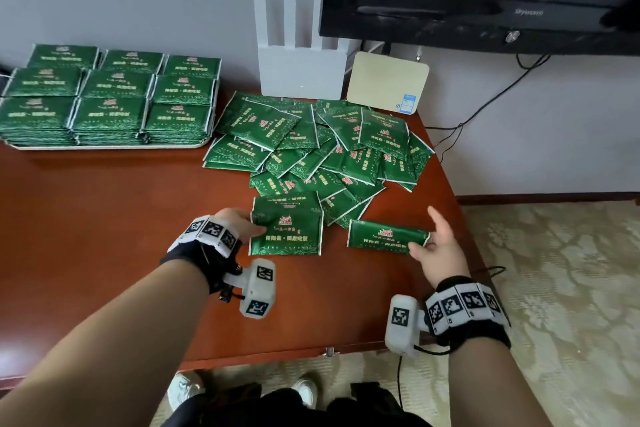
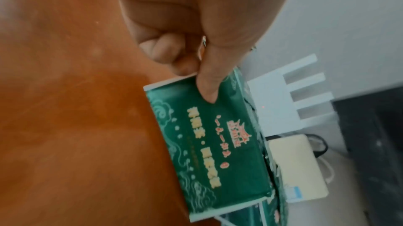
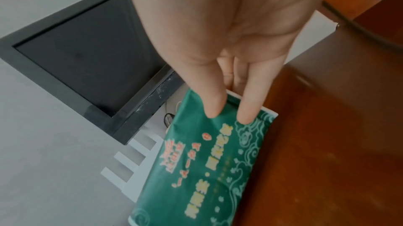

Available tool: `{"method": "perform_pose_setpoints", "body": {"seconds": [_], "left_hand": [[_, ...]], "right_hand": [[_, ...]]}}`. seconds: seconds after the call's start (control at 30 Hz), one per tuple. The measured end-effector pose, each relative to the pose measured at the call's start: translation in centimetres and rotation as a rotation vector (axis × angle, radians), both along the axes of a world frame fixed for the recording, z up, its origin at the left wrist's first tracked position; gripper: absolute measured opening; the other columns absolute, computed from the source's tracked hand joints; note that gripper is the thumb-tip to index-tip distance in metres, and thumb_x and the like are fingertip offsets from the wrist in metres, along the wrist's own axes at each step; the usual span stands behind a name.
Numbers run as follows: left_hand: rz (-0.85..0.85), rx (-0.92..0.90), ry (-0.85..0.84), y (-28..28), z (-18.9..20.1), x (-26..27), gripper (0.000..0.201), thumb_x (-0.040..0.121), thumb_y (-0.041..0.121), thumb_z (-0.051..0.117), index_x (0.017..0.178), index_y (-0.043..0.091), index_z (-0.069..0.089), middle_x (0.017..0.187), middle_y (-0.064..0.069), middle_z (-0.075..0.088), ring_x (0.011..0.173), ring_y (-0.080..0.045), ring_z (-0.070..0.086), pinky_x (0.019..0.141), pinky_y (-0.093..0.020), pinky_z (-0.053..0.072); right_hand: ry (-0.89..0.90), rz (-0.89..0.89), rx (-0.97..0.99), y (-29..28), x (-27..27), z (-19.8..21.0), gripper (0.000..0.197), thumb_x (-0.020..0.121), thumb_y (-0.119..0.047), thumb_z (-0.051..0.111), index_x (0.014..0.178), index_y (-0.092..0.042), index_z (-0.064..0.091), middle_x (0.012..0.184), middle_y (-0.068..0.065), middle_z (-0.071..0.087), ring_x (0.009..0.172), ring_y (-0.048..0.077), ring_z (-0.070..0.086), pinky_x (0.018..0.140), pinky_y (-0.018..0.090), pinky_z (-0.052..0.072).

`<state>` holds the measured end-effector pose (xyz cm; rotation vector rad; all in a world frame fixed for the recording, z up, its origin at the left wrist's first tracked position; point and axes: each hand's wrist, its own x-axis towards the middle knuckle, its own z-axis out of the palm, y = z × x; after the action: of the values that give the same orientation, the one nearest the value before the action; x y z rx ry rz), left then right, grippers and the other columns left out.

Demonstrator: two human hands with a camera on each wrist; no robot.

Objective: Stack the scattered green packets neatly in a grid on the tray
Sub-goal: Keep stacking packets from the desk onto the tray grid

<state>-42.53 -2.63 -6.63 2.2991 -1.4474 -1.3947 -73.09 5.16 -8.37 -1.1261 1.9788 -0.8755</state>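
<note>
Black wrist straps [image 1: 197, 253] carry white marker-printed blocks and white camera pods [image 1: 258, 288], cabled.

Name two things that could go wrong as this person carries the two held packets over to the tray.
1. The right hand pinches its packet only at one end, tilted on edge, so it may slip or swing loose on the way.
2. The stacks on the tray are already tall; a packet set down askew could nudge a stack's top layers out of line.
The left hand likewise holds its packet by one edge.
</note>
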Motion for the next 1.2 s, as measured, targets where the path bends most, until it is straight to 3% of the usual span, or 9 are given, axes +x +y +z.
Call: {"method": "perform_pose_setpoints", "body": {"seconds": [0.07, 0.2, 0.37, 0.43, 0.53, 0.67, 0.73, 0.9, 1.2], "left_hand": [[0.074, -0.078, 0.094, 0.3, 0.6, 0.6, 0.028, 0.086, 0.018, 0.062, 0.114, 0.015, 0.058, 0.090, -0.004, 0.064, 0.064, -0.014, 0.055, 0.054, -0.023, 0.046], [0.211, -0.275, 0.204, 0.7, 1.4, 1.9, 0.012, 0.083, 0.012, 0.065, 0.094, 0.013, 0.060, 0.082, -0.002, 0.064, 0.066, -0.010, 0.057, 0.057, -0.019, 0.044], [0.294, -0.352, 0.289, 1.6, 1.6, 3.2, 0.056, 0.078, -0.001, 0.067, 0.125, 0.019, 0.043, 0.108, -0.007, 0.063, 0.084, -0.019, 0.064, 0.072, -0.027, 0.053], [0.197, -0.352, 0.242, 2.1, 1.2, 3.3, 0.068, 0.082, -0.002, 0.062, 0.138, 0.025, 0.036, 0.114, -0.007, 0.062, 0.079, -0.013, 0.063, 0.059, -0.016, 0.049], [0.084, -0.336, 0.117, 2.5, 0.5, 3.2, 0.048, 0.085, 0.003, 0.060, 0.126, 0.027, 0.053, 0.112, -0.004, 0.062, 0.072, -0.008, 0.059, 0.055, -0.015, 0.046], [0.096, -0.349, -0.034, 1.9, -0.4, 3.2, 0.020, 0.083, 0.016, 0.066, 0.100, 0.027, 0.065, 0.126, -0.006, 0.050, 0.102, -0.023, 0.058, 0.086, -0.032, 0.049], [0.124, -0.323, -0.058, 1.5, -0.6, 3.2, 0.027, 0.084, 0.020, 0.065, 0.111, 0.022, 0.062, 0.137, -0.007, 0.039, 0.117, -0.026, 0.049, 0.098, -0.034, 0.042], [0.122, -0.255, -0.034, 1.1, -1.2, 2.7, 0.039, 0.087, 0.018, 0.061, 0.125, 0.013, 0.052, 0.116, -0.009, 0.062, 0.098, -0.023, 0.057, 0.077, -0.025, 0.041], [0.099, -0.300, 0.009, -0.3, -2.2, 2.7, 0.028, 0.084, 0.009, 0.063, 0.113, 0.010, 0.061, 0.104, -0.007, 0.065, 0.101, -0.024, 0.059, 0.079, -0.023, 0.039]], "right_hand": [[0.119, 0.070, 0.004, -0.5, 0.4, 0.1, 0.040, 0.086, -0.004, 0.058, 0.121, -0.024, 0.057, 0.114, 0.005, 0.062, 0.101, 0.024, 0.059, 0.089, 0.034, 0.048], [0.047, 0.097, -0.070, -1.5, 1.5, 0.2, 0.020, 0.087, -0.011, 0.059, 0.100, -0.024, 0.065, 0.107, 0.007, 0.063, 0.101, 0.024, 0.059, 0.093, 0.037, 0.047], [0.150, 0.078, -0.095, -2.9, 2.8, -0.1, 0.024, 0.087, -0.015, 0.062, 0.109, -0.009, 0.067, 0.120, 0.007, 0.045, 0.115, 0.020, 0.044, 0.095, 0.018, 0.027], [0.202, 0.077, -0.083, -3.0, 3.1, -0.4, 0.024, 0.087, -0.017, 0.062, 0.109, -0.008, 0.067, 0.129, 0.008, 0.046, 0.121, 0.022, 0.042, 0.096, 0.020, 0.028], [0.232, 0.072, -0.066, -3.1, 3.1, -0.8, 0.023, 0.088, -0.019, 0.060, 0.108, -0.011, 0.068, 0.129, 0.003, 0.052, 0.120, 0.022, 0.042, 0.096, 0.024, 0.031], [-0.058, 0.058, -0.073, -3.5, 3.4, 0.5, 0.026, 0.092, -0.018, 0.055, 0.115, -0.009, 0.063, 0.104, 0.001, 0.061, 0.096, 0.015, 0.053, 0.081, 0.022, 0.037], [-0.073, 0.034, -0.102, -3.8, 3.3, 0.5, 0.029, 0.092, -0.021, 0.053, 0.118, -0.010, 0.061, 0.103, 0.000, 0.059, 0.096, 0.013, 0.051, 0.082, 0.024, 0.036], [0.098, 0.178, -0.024, -4.3, 2.6, -1.4, 0.024, 0.088, -0.016, 0.058, 0.110, -0.026, 0.061, 0.105, 0.004, 0.063, 0.092, 0.021, 0.057, 0.079, 0.029, 0.045], [0.061, 0.135, -0.091, -5.8, 3.0, -1.0, 0.030, 0.084, -0.005, 0.062, 0.108, -0.021, 0.056, 0.089, 0.012, 0.063, 0.083, 0.023, 0.056, 0.073, 0.025, 0.038]]}}
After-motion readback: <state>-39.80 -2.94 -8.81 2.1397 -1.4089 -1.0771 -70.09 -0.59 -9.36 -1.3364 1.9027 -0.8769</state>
